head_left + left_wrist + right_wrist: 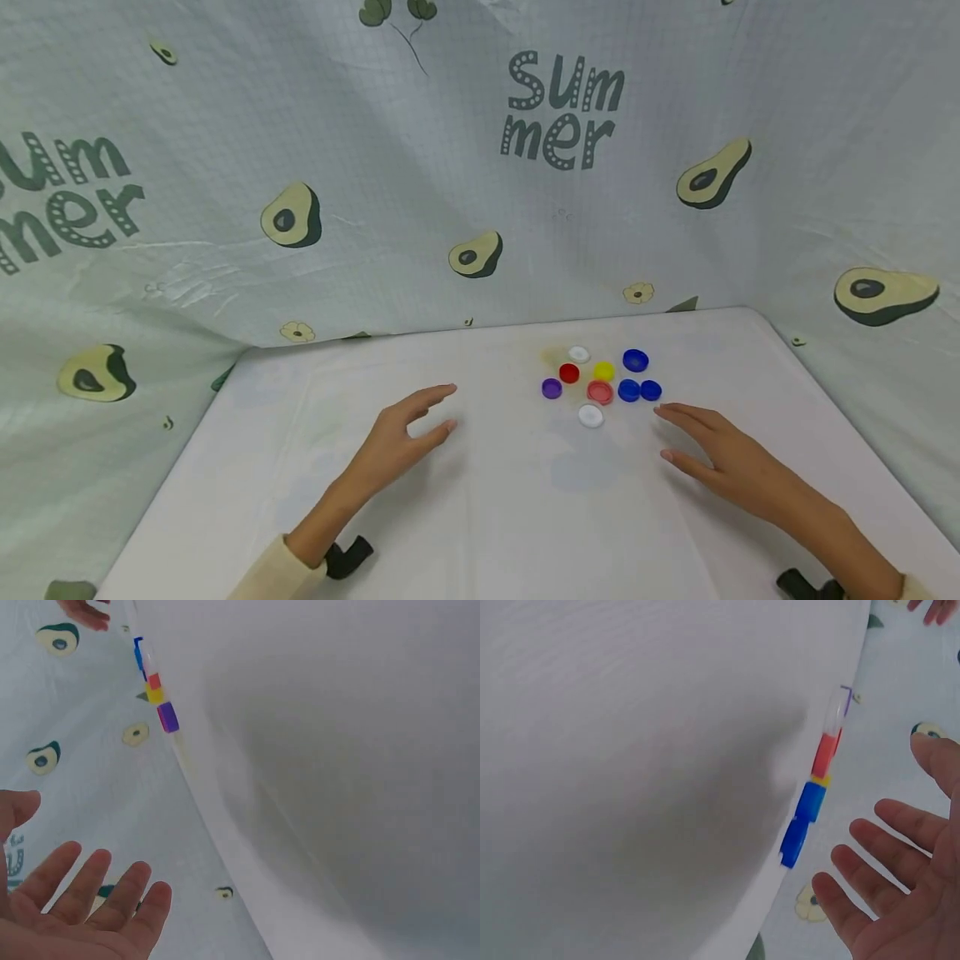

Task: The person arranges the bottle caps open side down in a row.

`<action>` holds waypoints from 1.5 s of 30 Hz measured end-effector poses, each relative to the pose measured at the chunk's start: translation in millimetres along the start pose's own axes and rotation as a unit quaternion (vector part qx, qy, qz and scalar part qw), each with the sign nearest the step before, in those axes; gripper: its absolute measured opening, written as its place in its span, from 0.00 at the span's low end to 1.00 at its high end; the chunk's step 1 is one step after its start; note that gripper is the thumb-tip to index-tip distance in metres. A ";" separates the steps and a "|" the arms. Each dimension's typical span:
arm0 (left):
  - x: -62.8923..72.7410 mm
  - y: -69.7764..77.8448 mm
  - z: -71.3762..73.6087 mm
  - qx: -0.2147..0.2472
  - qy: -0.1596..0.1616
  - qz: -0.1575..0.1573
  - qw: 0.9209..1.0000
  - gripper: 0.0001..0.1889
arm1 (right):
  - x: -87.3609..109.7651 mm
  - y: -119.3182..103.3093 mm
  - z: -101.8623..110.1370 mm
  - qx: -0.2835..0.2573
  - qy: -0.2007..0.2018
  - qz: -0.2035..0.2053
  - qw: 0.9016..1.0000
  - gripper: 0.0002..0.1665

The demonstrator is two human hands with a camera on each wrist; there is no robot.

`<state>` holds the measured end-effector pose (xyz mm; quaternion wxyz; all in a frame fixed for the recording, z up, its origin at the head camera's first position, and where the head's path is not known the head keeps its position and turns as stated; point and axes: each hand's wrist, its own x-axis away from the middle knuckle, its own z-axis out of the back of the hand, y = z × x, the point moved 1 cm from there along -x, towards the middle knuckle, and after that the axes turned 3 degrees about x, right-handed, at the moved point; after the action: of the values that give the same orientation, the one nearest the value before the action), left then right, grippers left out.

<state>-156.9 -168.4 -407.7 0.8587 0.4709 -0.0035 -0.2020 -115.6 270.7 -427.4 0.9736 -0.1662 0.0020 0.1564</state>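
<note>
Several round plastic bottle caps lie loosely grouped on the white-covered table in the head view. Among them are a purple cap (552, 388), a red cap (569, 372), a yellow cap (603, 372), a light red cap (600, 392) and a white cap (590, 416). Another white cap (578, 354) is at the back, with three blue caps, one of them the rear blue cap (635, 360), on the right. My right hand (723, 462), fingers extended and holding nothing, is just right of the caps. My left hand (408, 429) hovers farther left, fingers apart, also holding nothing.
The white table cover (525, 517) spreads beneath both hands. Behind and beside it hangs a pale curtain (390, 167) printed with avocados and "summer" lettering. A dark strap (348, 557) sits at the left wrist, another dark strap (810, 585) at the right.
</note>
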 end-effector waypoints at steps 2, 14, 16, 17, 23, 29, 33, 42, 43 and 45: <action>-5.6 4.1 -8.5 0.013 -0.020 -0.004 1.000 0.27 | -5.0 -5.0 -1.4 -0.014 -0.008 -0.007 1.000 0.37; -47.5 23.5 -56.5 0.078 -0.108 -0.014 0.991 0.22 | -36.1 -19.0 -10.1 -0.095 -0.056 -0.007 0.994 0.33; -56.4 24.4 -65.8 0.082 -0.117 -0.025 0.989 0.21 | -41.0 -19.1 -12.8 -0.108 -0.057 -0.001 0.993 0.32; -60.8 24.4 -70.6 0.083 -0.122 -0.029 0.989 0.20 | -43.4 -19.1 -14.2 -0.112 -0.056 0.002 0.992 0.32; -82.6 23.0 -95.5 0.084 -0.142 -0.010 0.986 0.16 | -55.2 -17.8 -20.7 -0.122 -0.033 0.030 0.992 0.27; -101.4 25.0 -112.6 0.085 -0.139 0.025 0.986 0.15 | -67.8 -17.6 -24.9 -0.134 -0.003 0.034 0.990 0.21; -109.9 27.9 -121.0 0.077 -0.147 0.021 0.986 0.15 | -76.1 -17.1 -27.5 -0.150 0.000 0.024 0.988 0.17; -119.6 33.9 -137.9 0.046 -0.159 0.015 0.986 0.20 | -85.2 -17.1 -32.5 -0.180 -0.021 0.001 0.983 0.14; -120.4 34.9 -139.4 0.039 -0.159 0.016 0.986 0.20 | -85.9 -17.6 -33.0 -0.181 -0.022 -0.002 0.983 0.14; -121.8 37.3 -141.7 0.023 -0.160 0.022 0.987 0.20 | -87.4 -19.3 -33.8 -0.181 -0.022 -0.007 0.983 0.14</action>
<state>-228.1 6.3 -433.9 0.8401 0.4524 -0.1561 -0.2553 -191.2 215.8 -448.2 0.9283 -0.3362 -0.0487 0.1511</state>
